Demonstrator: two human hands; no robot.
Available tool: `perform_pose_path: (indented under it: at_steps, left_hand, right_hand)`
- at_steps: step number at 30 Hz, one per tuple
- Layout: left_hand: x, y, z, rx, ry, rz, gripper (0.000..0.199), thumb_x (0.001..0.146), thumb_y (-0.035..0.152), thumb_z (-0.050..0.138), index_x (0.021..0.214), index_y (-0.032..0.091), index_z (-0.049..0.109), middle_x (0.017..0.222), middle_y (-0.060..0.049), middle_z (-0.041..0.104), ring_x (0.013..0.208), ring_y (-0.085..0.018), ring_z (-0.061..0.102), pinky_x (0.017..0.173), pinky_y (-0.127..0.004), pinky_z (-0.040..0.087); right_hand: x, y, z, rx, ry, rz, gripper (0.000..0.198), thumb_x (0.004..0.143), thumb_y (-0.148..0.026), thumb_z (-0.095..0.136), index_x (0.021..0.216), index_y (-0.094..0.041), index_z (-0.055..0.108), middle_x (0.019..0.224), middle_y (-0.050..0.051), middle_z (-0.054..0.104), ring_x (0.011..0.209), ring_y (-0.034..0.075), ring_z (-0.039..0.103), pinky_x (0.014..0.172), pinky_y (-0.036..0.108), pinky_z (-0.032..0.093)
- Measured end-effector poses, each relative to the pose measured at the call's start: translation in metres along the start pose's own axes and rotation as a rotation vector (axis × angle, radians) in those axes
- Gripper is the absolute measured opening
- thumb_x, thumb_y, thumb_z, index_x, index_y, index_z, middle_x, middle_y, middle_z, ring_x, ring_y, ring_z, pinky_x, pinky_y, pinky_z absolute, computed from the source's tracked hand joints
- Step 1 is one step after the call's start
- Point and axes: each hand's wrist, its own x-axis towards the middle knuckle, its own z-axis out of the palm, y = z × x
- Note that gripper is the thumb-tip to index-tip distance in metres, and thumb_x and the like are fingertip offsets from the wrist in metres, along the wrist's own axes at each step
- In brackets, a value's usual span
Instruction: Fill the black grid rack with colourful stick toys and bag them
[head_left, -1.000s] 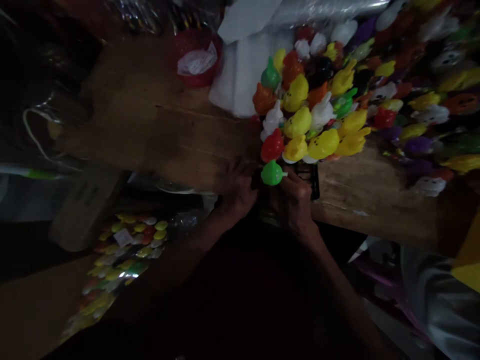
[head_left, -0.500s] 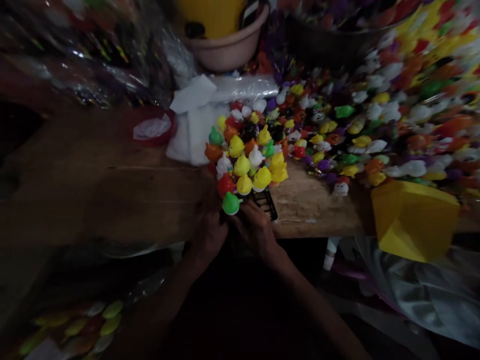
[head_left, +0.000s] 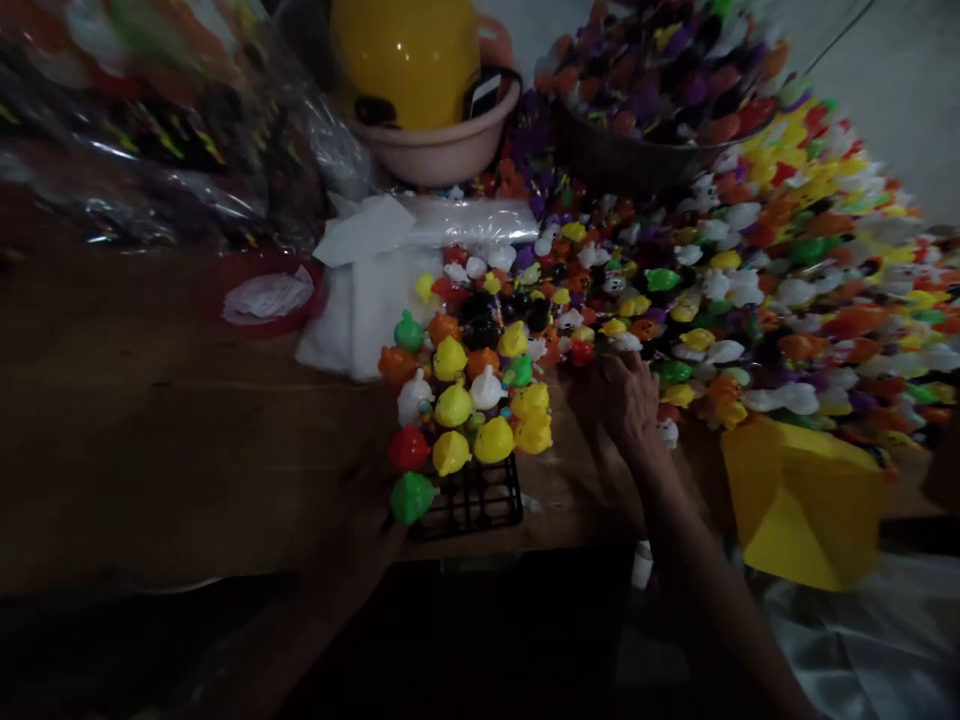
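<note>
A black grid rack [head_left: 480, 500] sits at the near edge of the wooden table [head_left: 187, 430], its far rows filled with small yellow, white, red and orange plastic toys. A green toy [head_left: 412, 496] stands in the rack's near left corner. My left hand [head_left: 367, 530] rests in shadow by that corner, next to the green toy; its grip is unclear. My right hand [head_left: 626, 400] reaches over the table with fingers spread, at the edge of a big loose heap of coloured toys [head_left: 750, 270], holding nothing that I can see.
A yellow box [head_left: 810, 500] lies at the right near edge. Behind the rack are a white plastic bag [head_left: 367, 290], a red bowl [head_left: 270, 295], a pink basin holding a yellow helmet [head_left: 420, 70], and a dark bowl of toys [head_left: 652, 110]. Clear wrapped bundles fill the far left.
The view tilted up and back. My right hand left the rack's near edge and moved right toward the toy heap. The green toy stays in the rack corner by my left hand.
</note>
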Motion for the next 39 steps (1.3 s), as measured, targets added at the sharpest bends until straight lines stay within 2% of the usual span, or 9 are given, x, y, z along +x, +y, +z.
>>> perform_pose_path:
  at_steps: [5,10,14,18,24,28,32,35,39]
  left_hand:
    - [0.010,-0.004,0.016,0.013,0.050,-0.108,0.017,0.091,0.036,0.065,0.087,0.024,0.075,0.087,-0.005,0.077,0.083,-0.029,0.072,0.084,-0.047,0.056]
    - [0.020,-0.005,0.026,0.001,0.013,-0.280,0.024,0.087,0.044,0.070,0.081,0.021,0.074,0.080,-0.006,0.076,0.076,-0.027,0.071,0.076,-0.041,0.058]
    - [0.025,-0.003,0.020,-0.071,-0.065,-0.247,0.023,0.086,0.043,0.071,0.085,0.020,0.075,0.088,-0.007,0.077,0.087,-0.027,0.073,0.085,-0.041,0.059]
    - [0.026,-0.001,0.016,-0.094,-0.115,-0.233,0.023,0.084,0.041,0.072,0.087,0.018,0.074,0.093,-0.009,0.077,0.091,-0.027,0.073,0.091,-0.042,0.058]
    - [0.025,0.004,0.018,-0.076,-0.041,-0.228,0.028,0.080,0.040,0.072,0.096,0.018,0.073,0.094,-0.008,0.077,0.088,-0.025,0.073,0.083,-0.035,0.059]
    - [0.026,0.003,0.017,-0.063,-0.040,-0.245,0.028,0.082,0.046,0.070,0.085,0.018,0.072,0.080,-0.008,0.075,0.074,-0.025,0.072,0.073,-0.035,0.059]
    - [0.028,0.001,0.014,-0.120,-0.106,-0.190,0.023,0.086,0.042,0.071,0.088,0.019,0.073,0.092,-0.007,0.077,0.087,-0.025,0.073,0.085,-0.037,0.059]
    - [0.029,-0.001,0.012,-0.119,-0.138,-0.185,0.020,0.086,0.039,0.074,0.086,0.019,0.072,0.091,-0.007,0.076,0.088,-0.025,0.072,0.086,-0.038,0.059]
    - [0.028,-0.002,0.012,-0.130,-0.129,-0.176,0.018,0.088,0.038,0.074,0.089,0.020,0.071,0.093,-0.005,0.075,0.091,-0.024,0.072,0.086,-0.038,0.059]
  right_hand:
    - [0.020,-0.014,0.017,-0.101,-0.133,0.043,0.024,0.092,-0.026,0.050,0.101,-0.015,0.070,0.110,0.017,0.066,0.103,0.032,0.055,0.091,0.047,0.039]
    - [0.019,-0.021,-0.007,-0.037,-0.066,-0.025,0.025,0.097,-0.033,0.049,0.100,-0.018,0.069,0.101,0.014,0.067,0.101,0.031,0.056,0.092,0.048,0.039]
    - [-0.025,-0.031,-0.035,0.033,-0.087,0.012,0.026,0.099,-0.034,0.047,0.103,-0.019,0.068,0.105,0.015,0.065,0.104,0.031,0.057,0.096,0.050,0.038]
    - [-0.080,-0.044,-0.042,0.040,-0.187,0.000,0.026,0.099,-0.037,0.050,0.099,-0.020,0.070,0.094,0.011,0.065,0.093,0.028,0.059,0.093,0.049,0.040]
    - [-0.112,-0.028,-0.057,-0.017,-0.119,0.016,0.047,0.100,-0.048,0.051,0.136,-0.020,0.061,0.116,0.016,0.066,0.101,0.029,0.061,0.087,0.044,0.044]
    - [-0.119,-0.014,-0.066,0.051,-0.172,-0.013,0.041,0.100,-0.050,0.049,0.111,-0.018,0.072,0.097,0.013,0.069,0.078,0.023,0.061,0.067,0.034,0.041]
    - [-0.114,-0.019,-0.053,0.115,-0.246,-0.026,0.044,0.099,-0.051,0.050,0.078,-0.019,0.071,0.078,0.009,0.063,0.063,0.018,0.055,0.056,0.031,0.035]
    - [-0.110,-0.019,-0.050,0.163,-0.242,-0.039,0.042,0.099,-0.049,0.048,0.078,-0.019,0.069,0.076,0.007,0.062,0.058,0.017,0.053,0.053,0.030,0.034]
    - [-0.120,-0.020,-0.065,0.355,-0.211,-0.121,0.028,0.098,-0.039,0.052,0.078,-0.021,0.061,0.073,0.004,0.060,0.059,0.016,0.055,0.056,0.030,0.041]
